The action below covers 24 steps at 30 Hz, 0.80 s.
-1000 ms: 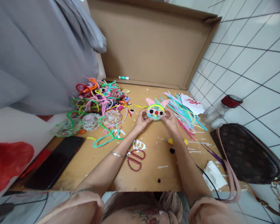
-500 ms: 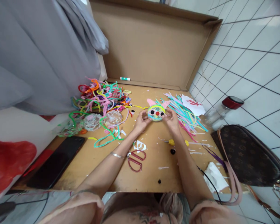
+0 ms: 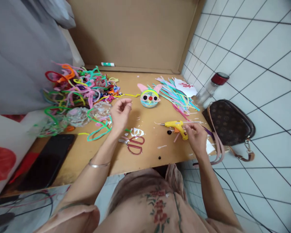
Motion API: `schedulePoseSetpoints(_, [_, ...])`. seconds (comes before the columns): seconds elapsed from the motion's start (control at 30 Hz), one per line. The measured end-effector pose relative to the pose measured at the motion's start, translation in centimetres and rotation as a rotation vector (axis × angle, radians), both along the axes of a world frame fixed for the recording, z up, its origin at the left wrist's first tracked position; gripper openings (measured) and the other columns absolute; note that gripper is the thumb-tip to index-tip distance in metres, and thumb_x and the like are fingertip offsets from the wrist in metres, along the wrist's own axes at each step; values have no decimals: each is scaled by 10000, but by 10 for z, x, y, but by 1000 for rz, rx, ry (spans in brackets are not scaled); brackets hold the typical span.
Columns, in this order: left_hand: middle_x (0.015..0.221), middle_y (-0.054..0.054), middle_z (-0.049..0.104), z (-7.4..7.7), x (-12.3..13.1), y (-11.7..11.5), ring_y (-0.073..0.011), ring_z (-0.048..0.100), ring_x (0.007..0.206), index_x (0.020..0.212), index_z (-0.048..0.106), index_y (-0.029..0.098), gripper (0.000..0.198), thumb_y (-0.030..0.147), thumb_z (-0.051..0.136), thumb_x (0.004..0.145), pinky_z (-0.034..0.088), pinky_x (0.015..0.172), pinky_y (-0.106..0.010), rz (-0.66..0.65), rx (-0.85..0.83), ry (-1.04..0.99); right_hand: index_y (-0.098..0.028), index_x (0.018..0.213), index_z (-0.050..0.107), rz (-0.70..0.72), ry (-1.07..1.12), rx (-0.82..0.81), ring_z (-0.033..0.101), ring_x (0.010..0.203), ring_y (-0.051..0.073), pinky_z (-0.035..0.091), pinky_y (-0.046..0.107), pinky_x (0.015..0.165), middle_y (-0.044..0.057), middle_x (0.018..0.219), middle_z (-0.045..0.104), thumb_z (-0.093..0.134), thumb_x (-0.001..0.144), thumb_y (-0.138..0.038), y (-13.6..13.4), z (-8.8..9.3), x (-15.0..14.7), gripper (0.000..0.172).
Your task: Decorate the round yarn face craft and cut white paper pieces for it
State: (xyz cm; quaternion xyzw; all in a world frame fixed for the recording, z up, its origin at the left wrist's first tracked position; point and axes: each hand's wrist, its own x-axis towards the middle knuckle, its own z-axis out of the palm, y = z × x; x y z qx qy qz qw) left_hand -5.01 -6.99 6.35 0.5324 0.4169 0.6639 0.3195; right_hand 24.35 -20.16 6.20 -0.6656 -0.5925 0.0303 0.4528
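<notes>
A round animal face (image 3: 149,98) with pink ears, black eyes, a red nose and a yellow band stands on the table, apart from both hands. To its left, my left hand (image 3: 122,113) is raised with curled fingers and the thumb against them. Anything between those fingertips is too small to make out. My right hand (image 3: 197,137), fingers loosely bent and partly apart, is beside the handle of a yellow glue gun (image 3: 174,124); whether it touches the handle I cannot tell. Red-handled scissors (image 3: 135,145) lie below my left hand, next to white paper scraps (image 3: 137,132).
Tangled pipe cleaners (image 3: 87,87) and clear plastic pieces (image 3: 77,116) crowd the left side. Loose pipe cleaners (image 3: 176,94) lie back right, near a bottle (image 3: 214,84) and a brown bag (image 3: 229,123). A phone (image 3: 48,160) rests front left. Black beads (image 3: 169,132) dot the table.
Both hands have let go of the animal face, which now stands by itself. My left hand has drawn away leftward; my right hand has come back and right to the glue gun. The view has shifted.
</notes>
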Motion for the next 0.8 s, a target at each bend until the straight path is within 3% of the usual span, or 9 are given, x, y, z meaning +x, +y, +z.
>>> schedulePoseSetpoints(0.2, [679,18,580,-30,-2,-12,-90,434,554,869,694,166,147,263,629,781,360,551,-213,9,-58,124,-98,1184,628,-97,-400,-301,589,1001,339,463,450,879,207,1078,673,602,845,-339,3,-42,-3,417])
schedulePoseSetpoints(0.33, [762,-1,631,-36,-3,-11,-100,481,586,838,696,168,119,227,609,783,419,613,-233,-3,-43,269,-68,1231,581,-122,-426,-286,571,1041,325,449,442,932,215,1088,658,469,833,-123,13,-55,-13,418])
schedulePoseSetpoints(0.53, [769,-4,628,-35,0,-16,-103,486,578,855,706,169,143,243,598,798,428,614,-237,-28,-44,318,-80,1147,597,-248,-371,-258,561,1006,313,450,434,909,207,1064,648,412,836,-76,24,-60,-8,362])
schedulePoseSetpoints(0.8, [762,-2,626,-35,3,-19,-115,493,594,829,706,178,124,228,598,796,427,628,-246,-77,-21,353,-103,1106,601,-336,-328,-237,529,990,308,431,442,888,207,1064,631,414,816,-77,54,-53,-1,346])
